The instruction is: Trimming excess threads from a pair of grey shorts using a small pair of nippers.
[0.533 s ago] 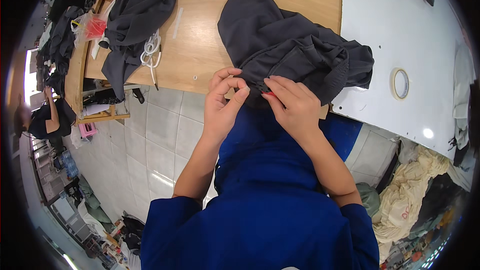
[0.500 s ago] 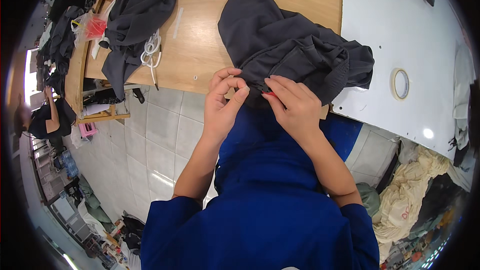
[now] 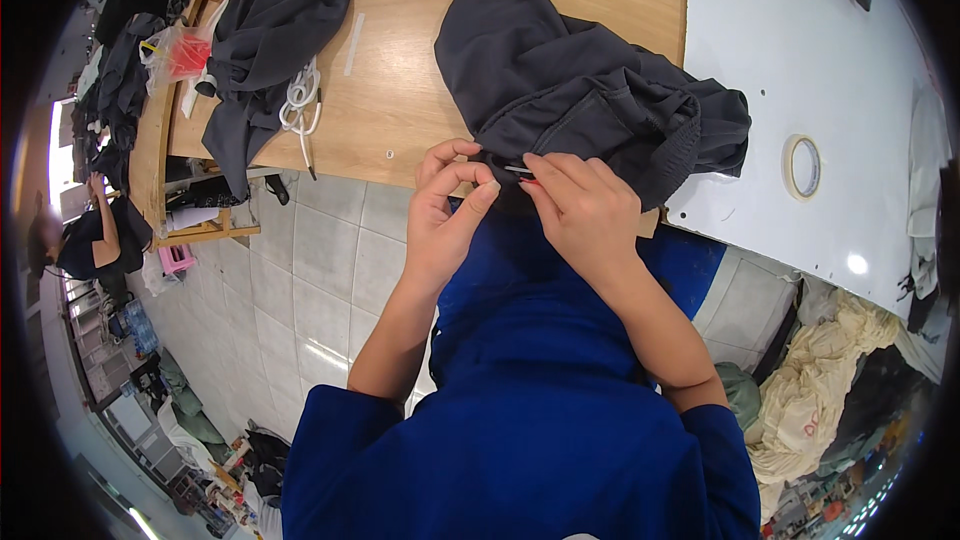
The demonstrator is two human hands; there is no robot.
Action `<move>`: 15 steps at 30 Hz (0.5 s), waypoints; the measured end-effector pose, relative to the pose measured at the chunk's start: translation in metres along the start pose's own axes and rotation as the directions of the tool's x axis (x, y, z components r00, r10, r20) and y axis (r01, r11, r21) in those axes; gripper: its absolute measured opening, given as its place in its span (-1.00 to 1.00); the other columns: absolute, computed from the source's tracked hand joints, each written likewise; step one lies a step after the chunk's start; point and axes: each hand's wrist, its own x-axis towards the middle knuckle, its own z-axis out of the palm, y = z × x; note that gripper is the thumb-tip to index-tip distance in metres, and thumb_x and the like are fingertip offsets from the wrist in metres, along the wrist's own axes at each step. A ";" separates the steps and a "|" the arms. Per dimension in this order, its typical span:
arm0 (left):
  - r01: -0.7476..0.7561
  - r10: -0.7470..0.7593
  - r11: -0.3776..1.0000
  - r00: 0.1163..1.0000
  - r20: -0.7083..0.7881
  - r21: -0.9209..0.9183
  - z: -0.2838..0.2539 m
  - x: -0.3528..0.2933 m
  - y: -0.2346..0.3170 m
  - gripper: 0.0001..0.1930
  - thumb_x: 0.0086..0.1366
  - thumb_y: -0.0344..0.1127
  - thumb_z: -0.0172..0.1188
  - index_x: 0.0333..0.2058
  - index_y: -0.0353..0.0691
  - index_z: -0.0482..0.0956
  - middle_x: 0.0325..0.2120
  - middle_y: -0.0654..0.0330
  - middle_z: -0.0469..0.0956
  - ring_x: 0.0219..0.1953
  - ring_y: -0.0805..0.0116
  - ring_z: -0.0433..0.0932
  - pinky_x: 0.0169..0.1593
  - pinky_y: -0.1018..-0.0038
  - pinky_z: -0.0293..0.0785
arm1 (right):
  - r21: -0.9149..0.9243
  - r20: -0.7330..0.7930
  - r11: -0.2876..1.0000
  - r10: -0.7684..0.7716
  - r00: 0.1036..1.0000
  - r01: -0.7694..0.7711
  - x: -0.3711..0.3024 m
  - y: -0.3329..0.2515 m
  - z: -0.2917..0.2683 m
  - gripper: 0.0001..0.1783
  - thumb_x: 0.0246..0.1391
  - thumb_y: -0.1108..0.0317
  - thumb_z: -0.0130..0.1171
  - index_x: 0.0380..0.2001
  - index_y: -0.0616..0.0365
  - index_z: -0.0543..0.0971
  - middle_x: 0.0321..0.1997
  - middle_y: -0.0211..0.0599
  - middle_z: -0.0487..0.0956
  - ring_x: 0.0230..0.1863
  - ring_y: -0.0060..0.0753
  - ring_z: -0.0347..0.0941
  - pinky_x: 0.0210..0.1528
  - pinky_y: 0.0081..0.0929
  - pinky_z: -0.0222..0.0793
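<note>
A dark grey garment (image 3: 560, 70) with visible seams and a gathered edge lies bunched in front of me, partly over the table edge. My left hand (image 3: 445, 205) is at its near left edge, thumb and index finger pinched together; whatever is between them is too small to make out. In my right hand (image 3: 585, 205) is a small red-handled tool with a metal blade (image 3: 518, 169). Its blade points left toward my left fingertips, right against the dark cloth. Most of the handle is hidden by my fingers.
A roll of tape (image 3: 801, 167) lies on the white tabletop (image 3: 840, 60) at right. White cord (image 3: 301, 105) and more dark cloth (image 3: 285, 30) are on the wooden table (image 3: 400, 70). Cream cloth (image 3: 815, 400) is heaped at lower right. Another person (image 3: 90, 230) works at far left.
The tool in my right hand has turned, and its metal blade now shows beside the fingertips. My right hand has shifted slightly left; my left hand stays almost in place.
</note>
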 end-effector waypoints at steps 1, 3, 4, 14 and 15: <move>0.012 -0.012 1.000 1.000 -0.006 0.001 0.001 0.000 -0.001 -0.93 0.09 -0.40 0.25 -0.43 -0.19 0.55 -0.07 0.20 0.35 0.04 0.33 0.22 0.14 0.41 0.07 | -0.002 0.000 1.000 0.002 1.000 -0.002 0.000 0.000 0.001 -0.76 -0.22 0.32 0.27 -0.36 0.04 0.61 -0.43 -0.56 0.52 -0.51 -0.51 0.39 -0.49 -0.59 0.34; 0.022 -0.022 1.000 1.000 -0.013 0.006 0.002 0.001 0.000 -0.93 0.09 -0.40 0.25 -0.42 -0.19 0.56 -0.07 0.20 0.35 0.04 0.33 0.22 0.13 0.41 0.07 | -0.020 -0.007 0.999 -0.038 0.999 0.038 0.002 0.000 0.001 -0.77 -0.22 0.32 0.27 -0.37 0.03 0.62 -0.45 -0.57 0.50 -0.53 -0.52 0.38 -0.52 -0.60 0.32; 0.020 -0.020 1.000 1.000 -0.014 0.007 0.003 0.002 -0.001 -0.93 0.09 -0.40 0.25 -0.42 -0.19 0.55 -0.07 0.20 0.35 0.04 0.33 0.22 0.13 0.41 0.07 | -0.019 -0.008 0.999 -0.036 0.999 0.036 0.003 0.000 0.002 -0.77 -0.22 0.32 0.27 -0.37 0.03 0.62 -0.45 -0.57 0.50 -0.53 -0.52 0.38 -0.52 -0.60 0.32; -0.001 -0.067 0.964 0.966 -0.250 -0.264 -0.020 0.011 0.001 -0.86 0.15 -0.43 0.19 -0.28 -0.23 0.51 -0.03 0.15 0.31 0.01 0.43 0.26 0.05 0.51 0.19 | 0.022 -0.018 0.999 -0.031 0.999 0.031 0.010 0.000 -0.004 -0.79 -0.23 0.34 0.28 -0.40 0.06 0.62 -0.45 -0.53 0.54 -0.50 -0.51 0.41 -0.51 -0.59 0.34; -0.010 -0.060 0.966 0.963 -0.261 -0.260 -0.030 0.011 0.001 -0.86 0.15 -0.43 0.19 -0.28 -0.23 0.51 -0.03 0.15 0.31 0.01 0.43 0.26 0.05 0.51 0.19 | 0.076 -0.022 0.997 -0.011 1.000 0.013 0.010 0.000 -0.008 -0.78 -0.24 0.35 0.30 -0.40 0.08 0.62 -0.43 -0.51 0.56 -0.49 -0.49 0.43 -0.49 -0.56 0.35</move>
